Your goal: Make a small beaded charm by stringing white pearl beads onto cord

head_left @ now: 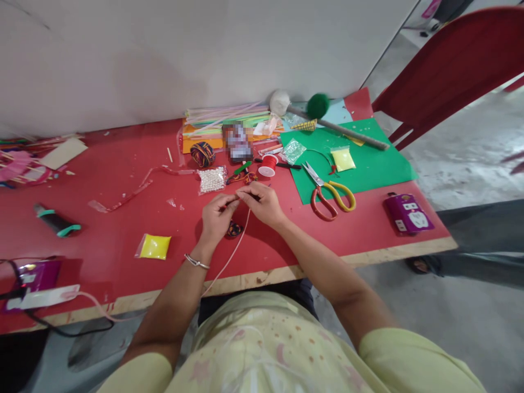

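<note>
1. Yarn bundle [234, 229], dark and multicoloured: on the red tabletop [270, 245], bodyward of the meeting fingertips, in the space between the wrists. I read the left hand [219, 218] as the nearer, its palm edge just beside the bundle; the right hand [262, 204] sits farther off, up and to the right.
2. Long axis of bundle: I cannot fix one from my feed; the visible part looks roundish. Pale cord [229, 259] gives the clear line instead, slanting from below the right fingers toward the body and leftward, to the near table edge, passing just right of the bundle.
3. Hand state: fingers of both are bent and drawn together, tips meeting as in a pinch. Whether they grip anything, I cannot tell; a dark sliver shows there, too small to identify.
4. Beyond the fingertips, near them: loose coloured strands [249, 178] and a bead packet [212, 179]. Scissors [327, 191] lie well off to the right, blades pointing away from the body.
5. Hidden or cut off: the bundle's upper side, by the fingers; the cord's upper end, at the right hand; the left purple box [41, 273], behind cables; the printed packet [238, 142], pixelated.
</note>
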`<action>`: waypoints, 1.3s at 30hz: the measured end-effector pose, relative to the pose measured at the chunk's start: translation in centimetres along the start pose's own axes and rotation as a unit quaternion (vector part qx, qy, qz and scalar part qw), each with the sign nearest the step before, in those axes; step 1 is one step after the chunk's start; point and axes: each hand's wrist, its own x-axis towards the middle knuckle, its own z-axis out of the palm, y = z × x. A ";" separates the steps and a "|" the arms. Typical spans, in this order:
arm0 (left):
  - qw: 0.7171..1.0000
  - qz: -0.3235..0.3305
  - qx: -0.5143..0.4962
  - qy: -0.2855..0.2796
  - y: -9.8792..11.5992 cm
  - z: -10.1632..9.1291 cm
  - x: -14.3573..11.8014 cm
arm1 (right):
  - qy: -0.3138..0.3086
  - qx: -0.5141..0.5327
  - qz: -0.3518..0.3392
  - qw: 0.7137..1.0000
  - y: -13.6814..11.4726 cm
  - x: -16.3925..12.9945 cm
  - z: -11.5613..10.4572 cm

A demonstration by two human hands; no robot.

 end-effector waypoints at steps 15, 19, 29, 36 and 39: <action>1.000 0.012 0.022 -0.015 0.3 0.1 -0.2 | -0.012 0.017 0.042 0.999 0.3 -0.3 0.7; 1.000 -0.016 0.013 -0.006 0.3 0.3 -0.3 | -0.009 0.013 0.051 0.999 0.3 -0.4 0.8; 0.997 -0.053 -0.047 0.019 0.3 0.3 -0.6 | -0.008 0.021 0.045 0.999 0.4 -0.3 0.6; 0.988 -0.095 -0.111 0.050 0.2 0.1 -0.3 | -0.011 0.035 0.068 0.997 -0.1 -0.2 0.4; 0.976 -0.134 -0.164 0.043 0.5 0.0 -0.1 | -0.017 -0.005 0.056 0.998 -0.1 -0.3 0.4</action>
